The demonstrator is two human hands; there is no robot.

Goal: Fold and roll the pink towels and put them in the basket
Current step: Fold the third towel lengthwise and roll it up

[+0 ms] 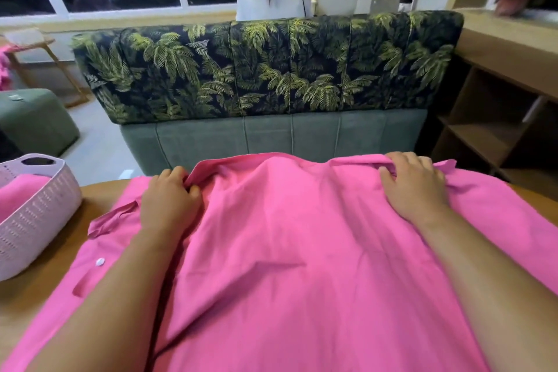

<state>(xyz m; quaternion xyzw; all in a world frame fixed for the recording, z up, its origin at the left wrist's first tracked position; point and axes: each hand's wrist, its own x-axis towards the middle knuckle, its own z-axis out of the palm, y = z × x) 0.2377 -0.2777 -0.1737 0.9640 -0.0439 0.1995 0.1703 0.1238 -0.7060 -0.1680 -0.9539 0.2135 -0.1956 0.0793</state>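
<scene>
Left hand (169, 199) and right hand (413, 187) grip pink towel's (287, 251) far edge.

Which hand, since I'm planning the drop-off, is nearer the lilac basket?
Left. The left hand grips the far edge of the pink towel just right of the basket; the right hand grips that edge much farther right, across the towel.

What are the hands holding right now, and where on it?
The left hand and right hand both grip the pink towel along its far edge.
</scene>
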